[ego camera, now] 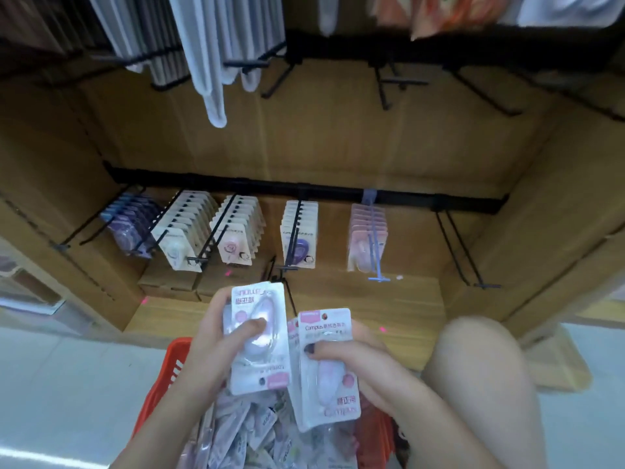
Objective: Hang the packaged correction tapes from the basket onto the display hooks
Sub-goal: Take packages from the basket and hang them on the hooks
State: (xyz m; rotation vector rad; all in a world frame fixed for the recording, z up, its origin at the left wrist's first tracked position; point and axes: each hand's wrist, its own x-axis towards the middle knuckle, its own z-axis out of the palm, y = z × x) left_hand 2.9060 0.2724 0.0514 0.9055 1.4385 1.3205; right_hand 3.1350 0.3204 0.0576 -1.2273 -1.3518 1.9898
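We note glossy clear plastic packs, an orange plastic basket, matt black metal hooks, wood-grain panels.

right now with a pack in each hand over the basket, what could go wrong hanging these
1. The pack in the left hand is upside down; hung as it is, its print would not match the rows on the hooks.
2. The right hand seems to hold more than one pack; one could slip back into the orange basket.
3. Several hooks hold different designs; the pink-carded row looks the closest match, so another hook might mix stock.
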